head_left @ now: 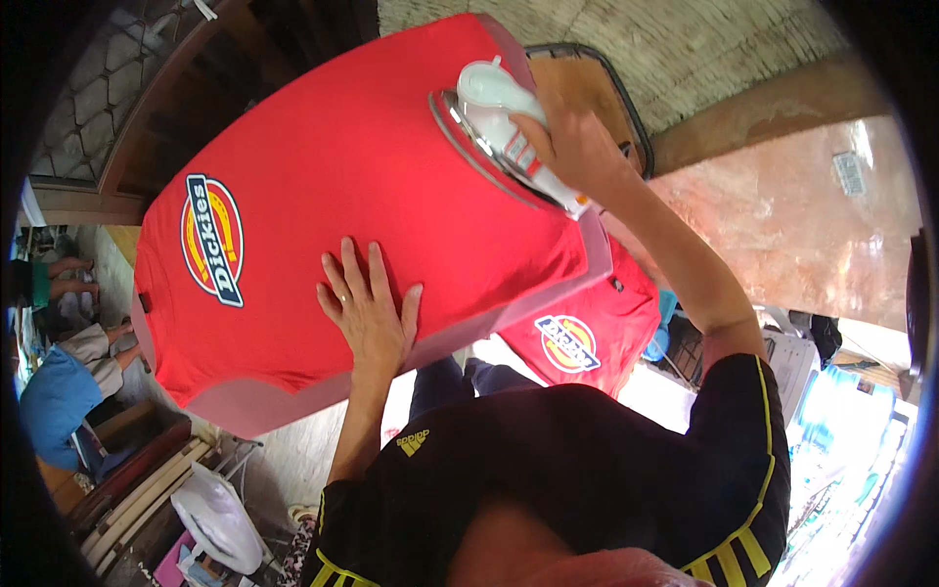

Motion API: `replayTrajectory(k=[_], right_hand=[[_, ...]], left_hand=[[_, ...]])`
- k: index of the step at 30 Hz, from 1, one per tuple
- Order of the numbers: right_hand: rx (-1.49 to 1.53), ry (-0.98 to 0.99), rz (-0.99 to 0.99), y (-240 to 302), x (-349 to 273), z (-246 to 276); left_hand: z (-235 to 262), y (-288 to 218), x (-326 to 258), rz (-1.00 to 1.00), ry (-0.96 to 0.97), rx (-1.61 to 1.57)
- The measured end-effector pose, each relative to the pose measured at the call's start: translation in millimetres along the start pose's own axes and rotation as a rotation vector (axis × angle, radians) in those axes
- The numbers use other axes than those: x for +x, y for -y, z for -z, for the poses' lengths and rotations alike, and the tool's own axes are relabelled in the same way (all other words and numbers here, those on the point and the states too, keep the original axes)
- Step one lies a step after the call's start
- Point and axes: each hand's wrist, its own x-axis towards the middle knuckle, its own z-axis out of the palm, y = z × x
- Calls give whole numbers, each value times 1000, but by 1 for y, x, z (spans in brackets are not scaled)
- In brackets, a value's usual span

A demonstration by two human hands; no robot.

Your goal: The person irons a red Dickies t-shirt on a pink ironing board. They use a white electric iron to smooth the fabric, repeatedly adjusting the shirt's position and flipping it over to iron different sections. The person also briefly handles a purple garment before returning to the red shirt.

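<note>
A red T-shirt [333,166] with a round printed emblem near its left end lies spread over a pinkish ironing board [249,406]. My right hand [577,147] is wrapped round the handle of a white clothes iron [497,96] at the board's far right. The iron's metal soleplate edge shows; it looks slightly tilted, and I cannot tell whether it fully touches the cloth. My left hand [368,311] lies flat on the shirt near the board's front edge, its fingers spread and a ring on one of them.
A second red T-shirt [616,318] hangs or lies below the board's right end. Behind the iron stands a dark-framed wooden chair [587,83]. Beyond is a shiny brownish panel [782,225]. At far left sits a person in blue [61,401]; a white plastic bag [217,519] lies lower left.
</note>
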Motion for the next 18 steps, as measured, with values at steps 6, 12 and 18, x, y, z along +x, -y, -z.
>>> replayTrajectory(k=[6,12,18], right_hand=[[-102,-90,-324,-47,138,-28],[36,4,-280,-17,116,-19],[12,34,-304,-17,77,-5]], left_hand=[[5,1,27,-77,37,-101],[2,8,38,-132,65,-121],[2,6,36,-134,113,-134]])
